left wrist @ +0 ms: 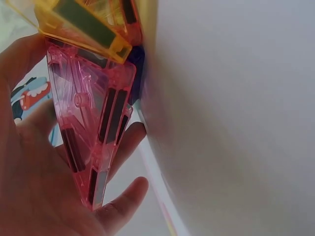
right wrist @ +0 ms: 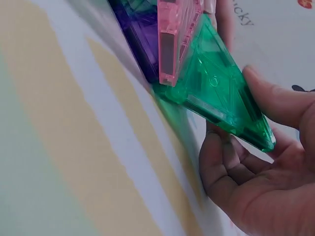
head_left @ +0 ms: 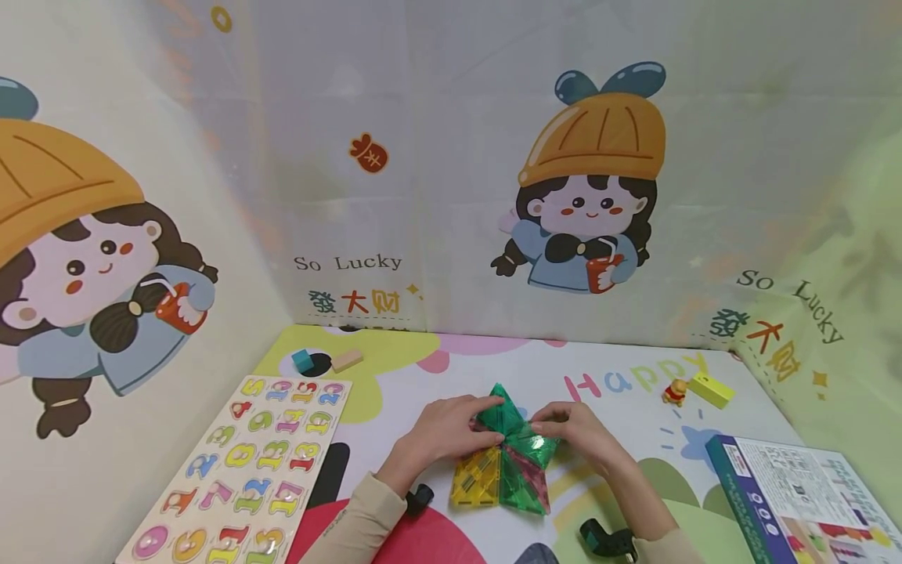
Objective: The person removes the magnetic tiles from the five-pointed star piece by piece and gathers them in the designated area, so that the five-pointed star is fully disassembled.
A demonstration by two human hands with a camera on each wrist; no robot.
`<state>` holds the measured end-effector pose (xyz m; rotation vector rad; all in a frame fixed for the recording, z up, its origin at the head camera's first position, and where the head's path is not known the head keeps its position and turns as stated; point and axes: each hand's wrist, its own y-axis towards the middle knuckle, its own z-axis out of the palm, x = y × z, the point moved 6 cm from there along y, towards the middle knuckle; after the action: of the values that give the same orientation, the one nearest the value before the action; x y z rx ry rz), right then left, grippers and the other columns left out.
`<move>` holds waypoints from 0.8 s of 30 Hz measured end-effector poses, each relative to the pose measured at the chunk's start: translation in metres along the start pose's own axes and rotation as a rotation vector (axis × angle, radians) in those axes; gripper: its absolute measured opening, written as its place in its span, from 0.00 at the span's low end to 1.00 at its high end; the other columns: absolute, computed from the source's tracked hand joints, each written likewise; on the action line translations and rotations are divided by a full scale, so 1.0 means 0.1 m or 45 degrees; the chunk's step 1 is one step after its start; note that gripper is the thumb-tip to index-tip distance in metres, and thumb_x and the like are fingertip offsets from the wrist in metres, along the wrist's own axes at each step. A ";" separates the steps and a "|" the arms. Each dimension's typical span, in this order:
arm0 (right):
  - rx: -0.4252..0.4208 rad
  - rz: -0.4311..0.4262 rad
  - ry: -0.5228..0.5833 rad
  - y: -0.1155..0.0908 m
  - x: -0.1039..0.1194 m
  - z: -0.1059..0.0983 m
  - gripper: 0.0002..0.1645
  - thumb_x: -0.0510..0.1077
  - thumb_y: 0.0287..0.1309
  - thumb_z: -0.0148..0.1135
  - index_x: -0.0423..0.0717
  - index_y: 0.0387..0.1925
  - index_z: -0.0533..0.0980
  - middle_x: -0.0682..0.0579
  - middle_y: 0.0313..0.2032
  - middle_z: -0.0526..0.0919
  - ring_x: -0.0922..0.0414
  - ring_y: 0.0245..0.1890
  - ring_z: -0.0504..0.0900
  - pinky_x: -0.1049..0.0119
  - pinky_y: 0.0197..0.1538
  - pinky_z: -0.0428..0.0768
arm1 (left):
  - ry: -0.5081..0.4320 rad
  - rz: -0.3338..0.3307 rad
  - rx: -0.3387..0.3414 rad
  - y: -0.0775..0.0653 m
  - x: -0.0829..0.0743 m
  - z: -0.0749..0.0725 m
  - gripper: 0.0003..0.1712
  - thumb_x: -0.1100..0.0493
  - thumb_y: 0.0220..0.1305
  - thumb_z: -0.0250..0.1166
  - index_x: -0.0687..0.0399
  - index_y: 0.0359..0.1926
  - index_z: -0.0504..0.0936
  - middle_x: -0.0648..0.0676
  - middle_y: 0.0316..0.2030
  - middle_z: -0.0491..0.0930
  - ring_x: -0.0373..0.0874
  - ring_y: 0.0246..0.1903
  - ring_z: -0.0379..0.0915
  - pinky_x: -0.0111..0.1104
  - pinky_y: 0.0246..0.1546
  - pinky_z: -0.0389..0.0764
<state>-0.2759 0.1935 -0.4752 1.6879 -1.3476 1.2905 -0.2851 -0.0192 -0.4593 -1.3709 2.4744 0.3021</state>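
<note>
A build of translucent magnetic tiles stands in the middle of the table in the head view. Its near side shows a yellow square tile (head_left: 474,479) and a green triangular tile (head_left: 517,484). From the left, my left hand (head_left: 445,429) holds the build, its fingers around a pink triangular tile (left wrist: 81,105) beneath a yellow tile (left wrist: 91,22). My right hand (head_left: 581,435) holds a green triangular tile (right wrist: 214,81) jutting out at the right, thumb on one edge and fingers curled at the other. Beside that tile are a pink one (right wrist: 170,46) and a purple one (right wrist: 138,37).
A number puzzle board (head_left: 239,470) lies at the left. Behind it are a blue block (head_left: 302,361) and a wooden block (head_left: 347,360). At the right are a bear figure (head_left: 674,392), a yellow block (head_left: 712,390) and a printed box (head_left: 803,493). A patterned backdrop (head_left: 458,196) stands behind.
</note>
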 end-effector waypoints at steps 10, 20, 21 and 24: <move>-0.100 0.106 0.217 -0.02 -0.11 -0.06 0.18 0.43 0.59 0.68 0.32 0.45 0.82 0.58 0.37 0.86 0.64 0.32 0.78 0.70 0.36 0.78 | 0.019 -0.027 -0.027 0.01 0.00 0.01 0.34 0.27 0.61 0.56 0.21 0.68 0.68 0.44 0.58 0.80 0.38 0.51 0.77 0.42 0.47 0.79; -0.209 0.123 0.271 -0.03 -0.13 -0.11 0.17 0.43 0.59 0.68 0.35 0.45 0.83 0.60 0.41 0.85 0.64 0.42 0.78 0.70 0.45 0.78 | 0.032 0.140 -0.088 0.02 -0.18 -0.02 0.29 0.31 0.62 0.61 0.30 0.62 0.78 0.48 0.72 0.65 0.48 0.72 0.60 0.50 0.67 0.68; -0.213 0.123 0.283 -0.03 -0.13 -0.11 0.17 0.43 0.59 0.68 0.35 0.45 0.83 0.60 0.41 0.85 0.63 0.43 0.78 0.70 0.45 0.78 | 0.027 0.181 -0.094 0.02 -0.21 -0.02 0.27 0.32 0.62 0.61 0.30 0.60 0.80 0.48 0.71 0.67 0.48 0.73 0.60 0.50 0.67 0.67; -0.194 0.119 0.312 -0.04 -0.14 -0.12 0.16 0.43 0.60 0.67 0.36 0.45 0.83 0.60 0.41 0.84 0.63 0.42 0.78 0.71 0.45 0.78 | 0.008 0.267 -0.102 0.01 -0.28 0.00 0.19 0.35 0.64 0.62 0.32 0.51 0.86 0.49 0.68 0.71 0.49 0.72 0.61 0.49 0.68 0.67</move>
<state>-0.2762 0.2098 -0.4843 1.3308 -1.3535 1.3608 -0.2721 0.0039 -0.4496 -1.1426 2.6416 0.4475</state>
